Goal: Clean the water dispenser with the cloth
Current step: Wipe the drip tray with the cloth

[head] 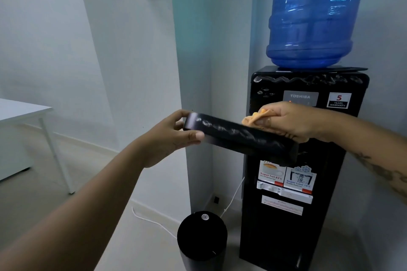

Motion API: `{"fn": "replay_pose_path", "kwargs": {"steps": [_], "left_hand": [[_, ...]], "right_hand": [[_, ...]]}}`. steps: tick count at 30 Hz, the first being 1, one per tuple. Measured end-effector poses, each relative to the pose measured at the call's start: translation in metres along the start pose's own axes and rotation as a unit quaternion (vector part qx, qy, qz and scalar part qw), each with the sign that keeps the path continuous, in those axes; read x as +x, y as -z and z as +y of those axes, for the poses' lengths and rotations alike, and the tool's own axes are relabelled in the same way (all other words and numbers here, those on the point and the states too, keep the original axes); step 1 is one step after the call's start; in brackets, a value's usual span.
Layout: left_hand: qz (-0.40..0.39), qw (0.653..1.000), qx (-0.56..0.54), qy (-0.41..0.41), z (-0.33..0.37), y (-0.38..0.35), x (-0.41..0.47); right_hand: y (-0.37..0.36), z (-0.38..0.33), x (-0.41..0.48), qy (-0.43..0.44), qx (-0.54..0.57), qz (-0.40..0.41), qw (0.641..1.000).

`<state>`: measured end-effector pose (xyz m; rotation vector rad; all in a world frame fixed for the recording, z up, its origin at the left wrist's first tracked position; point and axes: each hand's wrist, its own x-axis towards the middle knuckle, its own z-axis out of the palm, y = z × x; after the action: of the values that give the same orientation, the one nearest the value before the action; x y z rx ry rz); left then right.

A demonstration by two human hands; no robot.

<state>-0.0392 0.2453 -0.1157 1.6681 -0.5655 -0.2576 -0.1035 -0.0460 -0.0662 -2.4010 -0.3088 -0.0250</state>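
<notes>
- Gripping one end of the black panel (237,138) mid-frame, your left hand (174,136) steadies it before the water dispenser (286,226), lower right.
- Your right hand (293,121) clamps the cloth (253,119) on the other end; wipe along the streaks.

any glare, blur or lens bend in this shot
Head view: dim, cool light; streaky glare on the black panel gripped by the left hand, where the right hand holds the cloth; a bright window reflection on the blue bottle; the wide lens bows the wall edges; near forearms look soft.
</notes>
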Motion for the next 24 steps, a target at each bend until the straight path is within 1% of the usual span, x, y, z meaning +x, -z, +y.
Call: {"fn": "replay_pose_path", "kwargs": {"steps": [3,5,7,9,12,13,15,16,18,19,21,22,24], "left_hand": [[0.014,0.989,0.143,-0.02,0.002,-0.015,0.005],[0.04,0.978,0.198,-0.046,-0.001,-0.028,0.009],[0.063,0.974,0.203,-0.073,-0.005,-0.037,0.012],[0.062,0.973,0.206,-0.079,-0.005,-0.042,0.015],[0.065,0.972,0.215,-0.071,-0.003,-0.047,0.018],[0.075,0.972,0.211,-0.071,-0.003,-0.049,0.018],[0.094,0.976,0.187,-0.067,-0.001,-0.051,0.019],[0.099,0.978,0.169,-0.064,0.0,-0.052,0.019],[0.104,0.982,0.142,-0.061,0.002,-0.052,0.02],[0.105,0.984,0.131,-0.059,0.003,-0.052,0.019],[0.1,0.988,0.103,-0.054,0.004,-0.055,0.019],[0.095,0.99,0.087,-0.055,0.005,-0.055,0.019],[0.078,0.993,0.066,-0.058,0.006,-0.058,0.019]], "right_hand": [[-0.001,0.017,-0.001,-0.051,0.068,0.009,0.996],[-0.006,0.025,-0.001,-0.057,0.08,0.032,0.995],[-0.01,0.029,-0.001,-0.058,0.108,0.033,0.992],[-0.012,0.032,0.0,-0.063,0.134,0.032,0.988],[-0.012,0.032,0.003,-0.041,0.137,0.087,0.986],[-0.012,0.032,0.004,-0.02,0.123,0.108,0.986],[-0.012,0.034,0.005,0.038,0.024,0.157,0.987],[-0.012,0.036,0.005,0.062,-0.032,0.18,0.981],[-0.011,0.036,0.005,0.087,-0.102,0.202,0.97],[-0.012,0.035,0.005,0.094,-0.139,0.212,0.963],[-0.015,0.034,0.006,0.108,-0.222,0.25,0.936],[-0.016,0.034,0.008,0.116,-0.247,0.273,0.923],[-0.017,0.036,0.011,0.13,-0.261,0.307,0.906]]}}
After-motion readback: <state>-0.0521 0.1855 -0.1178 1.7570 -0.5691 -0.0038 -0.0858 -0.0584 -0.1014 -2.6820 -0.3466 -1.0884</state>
